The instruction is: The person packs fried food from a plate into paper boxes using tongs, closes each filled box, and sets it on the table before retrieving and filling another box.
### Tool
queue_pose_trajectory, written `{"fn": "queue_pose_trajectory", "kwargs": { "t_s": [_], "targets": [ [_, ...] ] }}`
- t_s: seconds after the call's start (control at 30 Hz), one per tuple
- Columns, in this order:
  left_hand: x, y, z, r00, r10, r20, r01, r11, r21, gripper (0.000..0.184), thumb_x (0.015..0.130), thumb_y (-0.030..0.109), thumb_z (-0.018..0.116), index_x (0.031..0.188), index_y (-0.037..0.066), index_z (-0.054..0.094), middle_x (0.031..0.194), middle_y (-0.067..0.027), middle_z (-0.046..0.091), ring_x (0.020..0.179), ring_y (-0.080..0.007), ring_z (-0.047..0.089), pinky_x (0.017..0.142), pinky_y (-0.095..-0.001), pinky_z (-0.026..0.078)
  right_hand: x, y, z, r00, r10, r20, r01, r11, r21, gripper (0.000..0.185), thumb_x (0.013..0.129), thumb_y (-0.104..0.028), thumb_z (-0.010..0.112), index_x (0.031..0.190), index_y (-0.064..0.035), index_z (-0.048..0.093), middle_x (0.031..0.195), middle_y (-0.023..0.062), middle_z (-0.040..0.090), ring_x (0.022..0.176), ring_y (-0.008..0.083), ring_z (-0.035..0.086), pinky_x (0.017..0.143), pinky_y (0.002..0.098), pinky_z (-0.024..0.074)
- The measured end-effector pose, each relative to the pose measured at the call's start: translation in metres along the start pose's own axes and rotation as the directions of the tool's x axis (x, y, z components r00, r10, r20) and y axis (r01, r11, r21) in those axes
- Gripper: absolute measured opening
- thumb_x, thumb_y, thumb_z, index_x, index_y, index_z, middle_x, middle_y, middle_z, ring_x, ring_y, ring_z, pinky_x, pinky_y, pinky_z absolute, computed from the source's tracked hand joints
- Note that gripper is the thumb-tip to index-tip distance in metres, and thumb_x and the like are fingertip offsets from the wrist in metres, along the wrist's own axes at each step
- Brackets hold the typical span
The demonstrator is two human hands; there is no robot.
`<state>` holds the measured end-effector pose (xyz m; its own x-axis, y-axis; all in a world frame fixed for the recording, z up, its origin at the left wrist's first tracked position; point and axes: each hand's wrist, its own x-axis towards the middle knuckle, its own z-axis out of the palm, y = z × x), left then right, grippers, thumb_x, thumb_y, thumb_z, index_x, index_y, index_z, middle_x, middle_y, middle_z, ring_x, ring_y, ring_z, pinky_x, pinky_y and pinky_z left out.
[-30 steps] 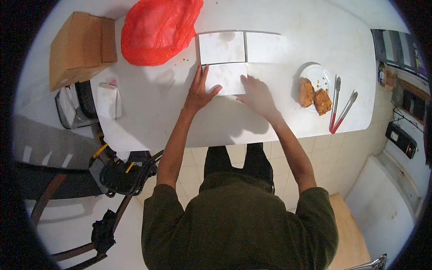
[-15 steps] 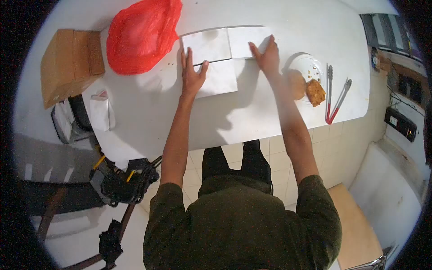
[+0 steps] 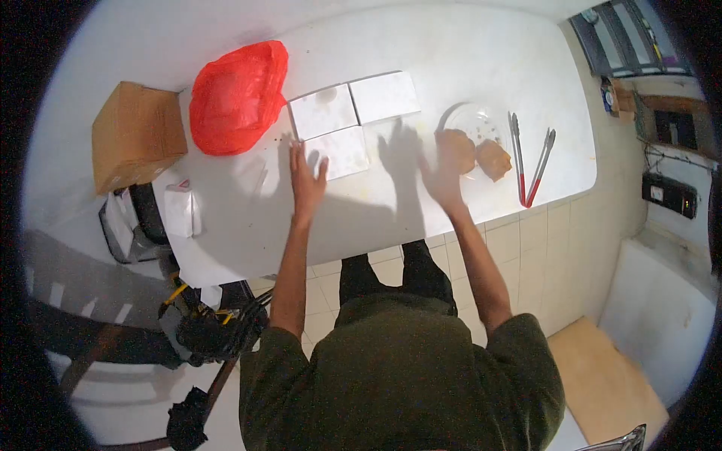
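Note:
Three white rectangular pieces lie close together on the white table: one at the back left [image 3: 323, 111], one at the back right [image 3: 385, 98] and one in front [image 3: 336, 152]. My left hand [image 3: 307, 183] has its fingers spread at the left edge of the front piece and grips nothing. My right hand [image 3: 442, 179], blurred by motion, is beside the left brown food piece [image 3: 456, 152]; its fingers are too smeared to tell whether they hold anything. Another brown piece [image 3: 493, 160] sits on the clear round plate [image 3: 478, 113] among crumbs.
Red-handled tongs [image 3: 527, 197] lie right of the plate. A red plastic bag [image 3: 237, 98] and a cardboard box [image 3: 139, 139] stand at the left, with a small white carton [image 3: 179, 210] in front of the box. Black bags [image 3: 218, 323] are below the table's left edge.
My right hand has left the back right white piece and moved right and down to the food. My left hand has shifted slightly down along the front piece. The whole view has turned.

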<state>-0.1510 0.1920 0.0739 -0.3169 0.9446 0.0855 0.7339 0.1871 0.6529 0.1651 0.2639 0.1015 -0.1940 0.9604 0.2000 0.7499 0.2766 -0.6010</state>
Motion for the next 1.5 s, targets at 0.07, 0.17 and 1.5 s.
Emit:
{"fn": "queue_pose_trajectory", "kwargs": {
  "t_s": [0.07,0.17,1.5],
  "targets": [
    [-0.054,0.011,-0.002,1.0,-0.01,0.026,0.012,0.996,-0.088,0.062,0.095,0.027,0.064,0.144,-0.003,0.039,0.15,-0.0264,0.036,0.142,-0.0408,0.031,0.118,-0.0486,0.024,-0.055,-0.01,-0.042,0.978,0.165,0.126,-0.187,0.962,0.197,0.064,0.093,-0.027,0.068,0.139,0.0074,0.041,0.136,0.0279,0.05,0.126,0.0409,0.05,0.107,0.0453,0.0388],
    [-0.15,0.02,0.005,0.987,-0.083,0.14,0.097,0.991,-0.094,0.049,0.094,0.023,0.064,0.136,0.002,0.048,0.149,-0.022,0.041,0.139,-0.0388,0.036,0.117,-0.048,0.027,-0.145,0.02,-0.062,0.891,0.404,0.209,-0.453,0.827,0.333,0.061,0.095,-0.024,0.066,0.142,0.0046,0.039,0.134,0.0256,0.052,0.124,0.0329,0.053,0.106,0.0414,0.041],
    [-0.199,0.386,-0.467,-0.076,0.461,-0.884,-0.878,0.39,0.278,0.037,0.092,0.036,0.06,0.108,0.003,0.066,0.097,-0.0062,0.07,0.086,-0.0194,0.067,0.076,-0.0382,0.054,-0.088,0.041,-0.118,0.837,-0.054,0.545,-0.182,0.911,0.37,0.046,0.101,-0.039,0.056,0.078,0.0011,0.06,0.063,0.0061,0.055,0.057,0.0107,0.049,0.055,0.0297,0.0417]
  ]
}}
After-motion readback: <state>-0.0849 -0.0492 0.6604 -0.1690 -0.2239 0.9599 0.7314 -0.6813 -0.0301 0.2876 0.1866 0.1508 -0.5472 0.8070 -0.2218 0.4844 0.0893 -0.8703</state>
